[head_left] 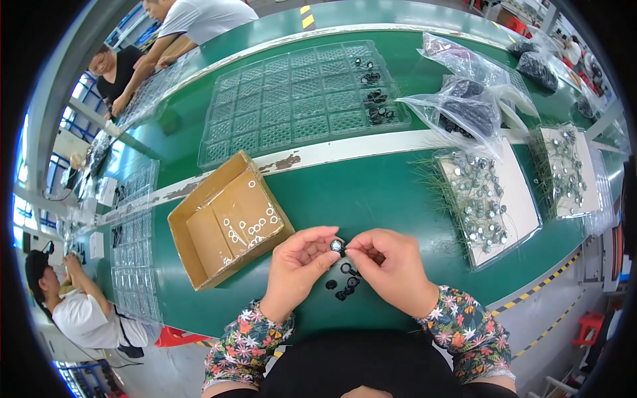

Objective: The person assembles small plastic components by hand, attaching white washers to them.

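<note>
Between my two hands is a small round part (pixel 337 245) with a silvery face and a black edge. My left hand (pixel 296 264) pinches it between thumb and fingers. The thumb and forefinger of my right hand (pixel 393 266) are closed at its right side, touching its black edge; whether they hold a separate piece is too small to tell. On the green table just below lie several loose black round parts (pixel 350 284), some of them ring-shaped. To the left of my left hand stands an open cardboard box (pixel 192 255) with several white rings (pixel 255 230) in it.
A clear compartment tray (pixel 279 99) lies beyond the white rail (pixel 318 147), black parts in its right-hand cells. Plastic bags (pixel 468 109) of black parts lie at the far right. Wired silvery parts (pixel 479 205) rest on white boards at right. Co-workers sit at left.
</note>
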